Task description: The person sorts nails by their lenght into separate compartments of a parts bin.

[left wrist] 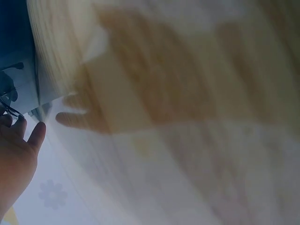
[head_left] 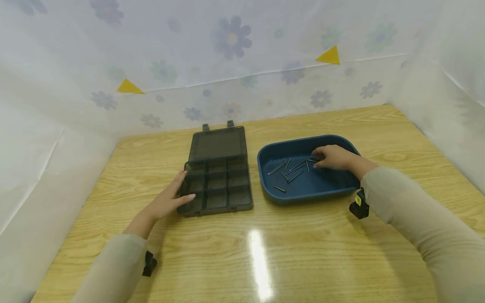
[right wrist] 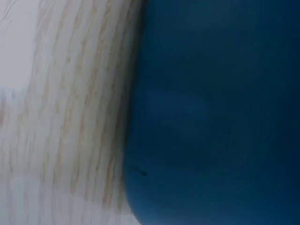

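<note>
In the head view a dark translucent compartment box (head_left: 228, 211) lies with its lid (head_left: 217, 144) folded back. My left hand (head_left: 168, 200) rests against its left edge, fingers extended and thumb over the near-left compartment. To the right stands a blue tray (head_left: 303, 197) holding several thin metal nails (head_left: 295, 176). My right hand (head_left: 333, 158) reaches over its right side, fingers bent down beside a nail (head_left: 307, 166); whether they grip one I cannot tell. The right wrist view is mostly tray (right wrist: 211, 117), with one small dark nail (right wrist: 140, 172) near its edge.
Wood-grain table (head_left: 212, 261) lies under everything. Flower-printed white sheeting (head_left: 235, 84) rises behind and at both sides, with two yellow triangles (head_left: 330, 56) on it. Each wrist carries a small black camera (head_left: 359, 206). A hand shadow (left wrist: 154, 79) falls across the table in the left wrist view.
</note>
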Tool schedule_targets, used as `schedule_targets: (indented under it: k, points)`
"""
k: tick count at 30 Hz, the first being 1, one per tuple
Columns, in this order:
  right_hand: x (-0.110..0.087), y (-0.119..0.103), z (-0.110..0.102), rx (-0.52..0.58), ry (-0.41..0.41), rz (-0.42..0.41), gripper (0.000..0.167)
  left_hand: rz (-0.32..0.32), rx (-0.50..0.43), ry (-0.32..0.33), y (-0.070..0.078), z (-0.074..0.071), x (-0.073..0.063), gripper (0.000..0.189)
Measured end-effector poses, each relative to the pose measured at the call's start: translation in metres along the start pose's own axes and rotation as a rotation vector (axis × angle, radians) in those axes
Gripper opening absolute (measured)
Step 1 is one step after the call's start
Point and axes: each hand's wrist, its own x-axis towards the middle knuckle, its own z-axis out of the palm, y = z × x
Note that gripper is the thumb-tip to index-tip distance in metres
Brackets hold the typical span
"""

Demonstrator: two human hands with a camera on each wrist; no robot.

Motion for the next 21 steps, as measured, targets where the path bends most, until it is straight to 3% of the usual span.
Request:
schedule_targets:
  k: [12, 21]
  points:
    - [0.006, 0.000, 0.007, -0.090, 0.072, 0.001, 0.019, 0.003, 0.028, 0.020, -0.005, 0.001, -0.003, 0.077]
    - [0.011, 0.000, 0.008, -0.114, 0.060, 0.022, 0.007, 0.013, 0.086, 0.050, -0.008, 0.002, -0.004, 0.072]
